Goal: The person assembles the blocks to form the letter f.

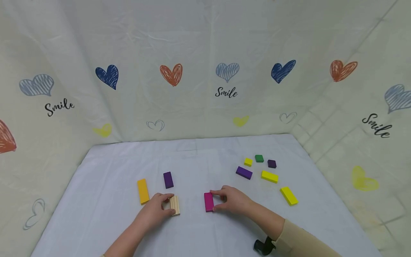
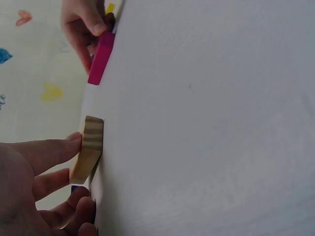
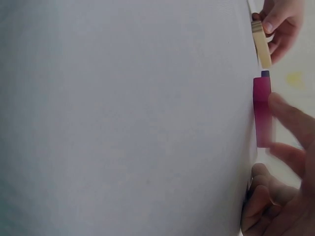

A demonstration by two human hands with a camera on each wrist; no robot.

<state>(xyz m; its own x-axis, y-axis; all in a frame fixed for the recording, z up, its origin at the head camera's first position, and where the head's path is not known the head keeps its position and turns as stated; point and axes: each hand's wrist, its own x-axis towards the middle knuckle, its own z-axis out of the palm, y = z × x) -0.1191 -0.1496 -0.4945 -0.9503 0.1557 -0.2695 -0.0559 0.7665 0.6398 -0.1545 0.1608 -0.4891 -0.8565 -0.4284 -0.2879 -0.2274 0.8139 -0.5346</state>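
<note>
Currently the left hand (image 1: 156, 210) pinches an unpainted wooden block (image 1: 175, 206) and the right hand (image 1: 233, 200) a magenta block (image 1: 208, 202), apart from it near the front of the white tablecloth (image 1: 192, 237), where uneven pressure on opposite ends could twist either block loose

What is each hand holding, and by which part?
Left hand pinches the plain wood block near its two ends; right hand pinches the pink block likewise.
</note>
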